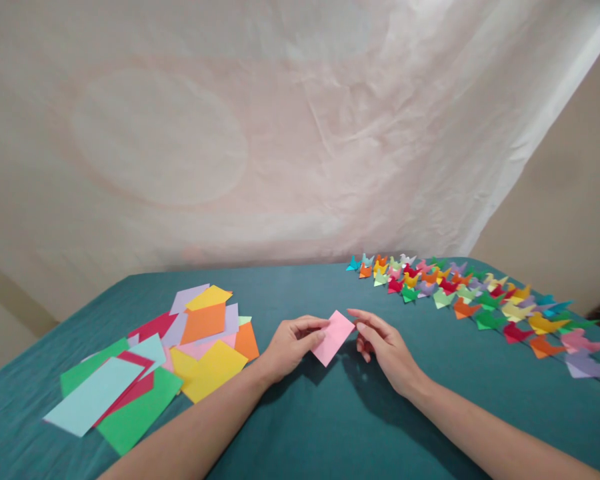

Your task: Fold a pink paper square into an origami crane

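A small pink square of paper (334, 339) is held just above the table, turned so that one corner points down. My left hand (296, 343) pinches its left corner between thumb and fingers. At the opposite corner, my right hand (380, 343) hovers close with its fingers loosely curled and apart; the thumb and index finger stand near the paper's edge without gripping it. Faint crease lines seem to run across the pink paper.
Loose coloured paper sheets (125, 387) lie overlapping on the left of the green-clothed table (300, 427). Rows of small folded paper birds (490, 300) stand along the right side. A pale hanging sheet (280, 133) rises behind the table.
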Available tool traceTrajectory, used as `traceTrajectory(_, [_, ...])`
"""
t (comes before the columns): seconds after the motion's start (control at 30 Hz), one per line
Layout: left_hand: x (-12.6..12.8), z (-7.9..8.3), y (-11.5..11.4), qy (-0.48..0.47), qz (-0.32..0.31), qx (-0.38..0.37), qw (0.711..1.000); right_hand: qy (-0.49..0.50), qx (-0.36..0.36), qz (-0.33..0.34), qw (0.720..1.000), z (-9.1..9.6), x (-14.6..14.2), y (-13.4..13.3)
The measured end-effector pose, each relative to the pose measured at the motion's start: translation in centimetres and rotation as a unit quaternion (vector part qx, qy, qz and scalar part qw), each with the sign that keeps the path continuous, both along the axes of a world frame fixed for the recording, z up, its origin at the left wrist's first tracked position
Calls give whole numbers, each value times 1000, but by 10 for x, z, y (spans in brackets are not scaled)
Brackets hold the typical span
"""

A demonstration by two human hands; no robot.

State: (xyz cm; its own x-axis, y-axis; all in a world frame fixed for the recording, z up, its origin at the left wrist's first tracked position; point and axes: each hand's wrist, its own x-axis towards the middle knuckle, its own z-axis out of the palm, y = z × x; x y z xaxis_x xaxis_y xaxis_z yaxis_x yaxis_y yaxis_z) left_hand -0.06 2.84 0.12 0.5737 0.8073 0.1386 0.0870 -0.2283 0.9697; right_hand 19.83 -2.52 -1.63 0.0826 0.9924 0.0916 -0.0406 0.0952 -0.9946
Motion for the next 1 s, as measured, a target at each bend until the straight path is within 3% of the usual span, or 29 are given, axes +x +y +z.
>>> traceTrajectory(0.23, [0, -1, 2, 12, 6, -11, 1000, -55, 47, 5, 997, 5, 0, -3])
traceTrajectory(1.0, [-2, -2, 3, 5, -27, -19, 999, -104, 23, 45, 993, 6, -1, -4])
